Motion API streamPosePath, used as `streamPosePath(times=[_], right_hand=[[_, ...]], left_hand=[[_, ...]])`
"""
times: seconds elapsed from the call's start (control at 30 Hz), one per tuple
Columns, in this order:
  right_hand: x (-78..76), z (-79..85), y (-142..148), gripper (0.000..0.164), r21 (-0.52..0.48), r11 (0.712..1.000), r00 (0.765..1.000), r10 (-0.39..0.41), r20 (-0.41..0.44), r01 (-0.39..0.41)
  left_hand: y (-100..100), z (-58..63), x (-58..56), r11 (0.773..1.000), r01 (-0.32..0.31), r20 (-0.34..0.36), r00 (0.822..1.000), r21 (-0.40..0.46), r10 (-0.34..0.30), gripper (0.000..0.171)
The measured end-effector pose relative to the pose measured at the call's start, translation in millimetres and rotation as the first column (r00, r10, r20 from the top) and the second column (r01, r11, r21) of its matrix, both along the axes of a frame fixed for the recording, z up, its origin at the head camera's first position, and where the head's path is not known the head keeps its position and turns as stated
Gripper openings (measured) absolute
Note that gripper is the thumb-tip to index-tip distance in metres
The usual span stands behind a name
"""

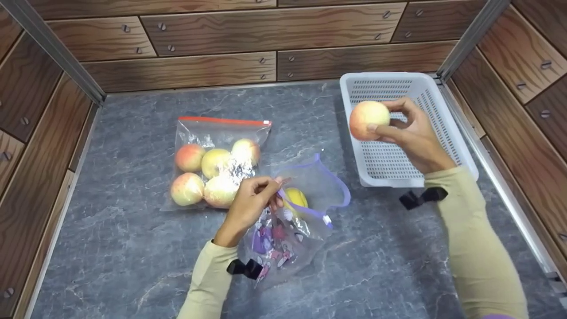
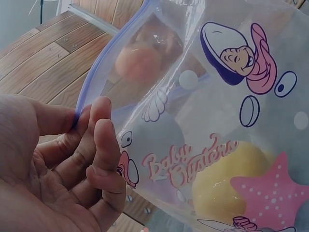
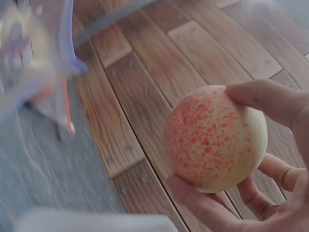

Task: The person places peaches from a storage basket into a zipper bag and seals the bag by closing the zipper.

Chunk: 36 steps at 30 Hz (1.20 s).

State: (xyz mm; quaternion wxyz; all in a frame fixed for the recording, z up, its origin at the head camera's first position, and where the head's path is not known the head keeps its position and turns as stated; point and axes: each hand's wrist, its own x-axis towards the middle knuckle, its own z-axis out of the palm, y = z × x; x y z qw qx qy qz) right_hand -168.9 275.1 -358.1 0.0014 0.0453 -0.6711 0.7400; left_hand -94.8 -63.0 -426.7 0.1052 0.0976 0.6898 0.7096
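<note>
My right hand [image 1: 409,133] holds a round peach [image 1: 369,120], yellow with red speckles, over the white basket. In the right wrist view the thumb and fingers grip the peach [image 3: 215,139] from its side. My left hand [image 1: 254,199] pinches the purple-edged mouth of a clear zip bag [image 1: 294,243] printed with cartoon oysters and a pink starfish. The bag's mouth gapes wide. Inside it lies a yellow fruit [image 1: 296,197], seen through the plastic in the left wrist view as well.
A red-topped zip bag [image 1: 223,121] lies flat at the left with several red-and-yellow fruits in it. The white perforated basket [image 1: 390,177] stands at the back right. Wood-patterned walls [image 1: 212,33] surround the dark marbled surface [image 1: 133,248].
</note>
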Motion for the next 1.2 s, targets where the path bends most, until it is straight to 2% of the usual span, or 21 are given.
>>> streamPosePath(times=[0.2,0.4,0.7,0.97,1.2], right_hand=[[23.5,-6.6,-13,0.050,0.005,0.997,0.997,0.080,0.013,-0.081],[37.2,-9.3,-31,0.054,-0.003,0.984,0.984,0.177,0.024,-0.177],[42.3,-17.1,-42,0.058,0.053,0.969,0.968,0.244,-0.061,-0.241],[43.2,-19.5,-45,0.062,0.152,0.918,0.922,0.380,-0.069,-0.367],[44.1,-20.7,-44,0.063,0.194,0.884,0.893,0.445,-0.072,-0.425]], left_hand=[[1,-2.2,2.0,1.000,0.009,0.008,1.000,0.002,-0.009,0.032],[0,-0.9,2.5,1.000,0.004,0.010,1.000,-0.008,-0.004,0.031],[0,-0.5,-0.8,1.000,0.003,-0.009,1.000,-0.014,-0.004,0.032],[-1,0.9,-3.0,1.000,0.002,-0.003,1.000,0.002,-0.002,0.031],[-1,1.1,-2.8,1.000,-0.002,0.005,1.000,0.006,0.002,0.031]])
